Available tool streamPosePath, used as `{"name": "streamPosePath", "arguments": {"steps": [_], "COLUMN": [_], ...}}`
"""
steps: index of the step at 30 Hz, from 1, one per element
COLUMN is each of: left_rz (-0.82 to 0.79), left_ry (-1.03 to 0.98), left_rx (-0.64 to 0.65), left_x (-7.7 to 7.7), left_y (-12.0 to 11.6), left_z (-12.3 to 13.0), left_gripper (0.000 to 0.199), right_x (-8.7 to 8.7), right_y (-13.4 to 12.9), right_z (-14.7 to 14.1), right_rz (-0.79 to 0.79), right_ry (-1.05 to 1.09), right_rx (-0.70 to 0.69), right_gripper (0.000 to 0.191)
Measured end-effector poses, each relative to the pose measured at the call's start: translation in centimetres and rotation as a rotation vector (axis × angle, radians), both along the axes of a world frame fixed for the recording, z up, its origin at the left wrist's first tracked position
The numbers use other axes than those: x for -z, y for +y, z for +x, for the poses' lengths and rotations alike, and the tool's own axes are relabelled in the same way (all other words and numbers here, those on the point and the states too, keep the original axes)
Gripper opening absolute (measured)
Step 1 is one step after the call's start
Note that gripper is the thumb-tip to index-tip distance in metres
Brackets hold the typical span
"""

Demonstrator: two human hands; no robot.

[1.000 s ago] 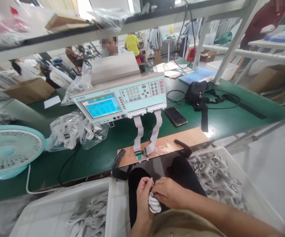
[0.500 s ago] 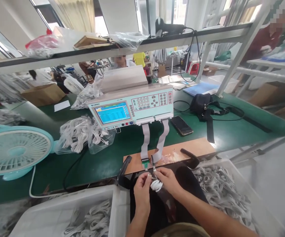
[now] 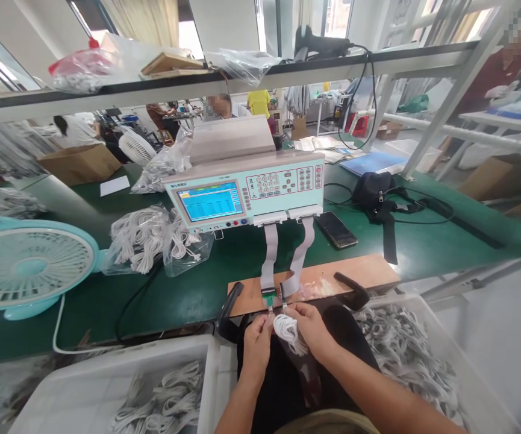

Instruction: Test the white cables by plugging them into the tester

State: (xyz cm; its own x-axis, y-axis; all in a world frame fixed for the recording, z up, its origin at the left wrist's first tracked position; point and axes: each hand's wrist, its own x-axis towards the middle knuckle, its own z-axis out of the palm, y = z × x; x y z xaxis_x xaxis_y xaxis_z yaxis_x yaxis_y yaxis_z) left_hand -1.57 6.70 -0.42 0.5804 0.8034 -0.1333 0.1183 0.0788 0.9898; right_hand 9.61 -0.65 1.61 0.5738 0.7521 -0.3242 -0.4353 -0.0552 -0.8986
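Note:
A coiled white cable [image 3: 287, 329] hangs between my two hands at the front edge of the bench. My left hand [image 3: 258, 339] pinches one end of it, close against the metal socket under a small green circuit board [image 3: 269, 298]. The other end is pinched by my right hand [image 3: 311, 325] at the second connector, below the right ribbon. Whether each plug sits fully in its socket is hidden by my fingers. Two grey ribbon cables [image 3: 269, 258] run from these connectors up to a tester [image 3: 246, 191] with a lit blue screen.
White bins of coiled cables stand at left [image 3: 210, 361] and right [image 3: 423, 307]. A turquoise fan [image 3: 32, 265], bagged cables [image 3: 140, 241], a phone [image 3: 336, 229] and a black bag [image 3: 371, 191] lie on the green bench [image 3: 188, 307]. A shelf [image 3: 120, 90] crosses above; people sit beyond.
My left hand has moved up with its cable end to the green board's socket. The cable coil shows more fully between my hands. The view has shifted slightly.

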Motion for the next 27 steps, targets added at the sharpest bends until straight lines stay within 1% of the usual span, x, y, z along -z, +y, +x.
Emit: {"name": "streamPosePath", "arguments": {"steps": [3, 8, 15, 19, 23, 25, 27], "left_rz": [-0.004, -0.127, -0.120, -0.095, -0.018, 0.007, 0.017], "left_ry": [-0.007, -0.101, -0.163, -0.164, -0.097, -0.054, -0.022], "left_rx": [-0.054, -0.130, -0.209, -0.212, -0.204, -0.187, -0.176], "left_x": [0.4, 0.4, 0.7, 0.7, 0.6, 0.2, -0.8], "left_y": [-0.2, -1.0, -1.5, -1.5, -1.6, -1.6, -1.5], "left_z": [0.3, 0.7, 1.0, 1.1, 1.5, 1.7, 1.2], "left_gripper": [0.033, 0.034, 0.035, 0.033, 0.034, 0.037, 0.037], "right_x": [-0.3, -0.6, 0.1, 0.3, 0.2, 0.2, 0.2], "right_y": [-0.1, -0.2, -0.3, -0.3, -0.3, -0.4, -0.5], "right_z": [0.1, 0.2, 0.2, 0.3, 0.3, 0.3, 0.3], "right_rz": [0.005, 0.027, 0.018, 0.018, 0.027, 0.019, -0.007], "right_ry": [0.016, 0.052, 0.066, 0.075, 0.086, 0.101, 0.100], "right_rx": [-0.019, -0.038, -0.053, -0.053, -0.062, -0.069, -0.065], "right_gripper": [0.038, 0.037, 0.039, 0.041, 0.039, 0.035, 0.033]}}
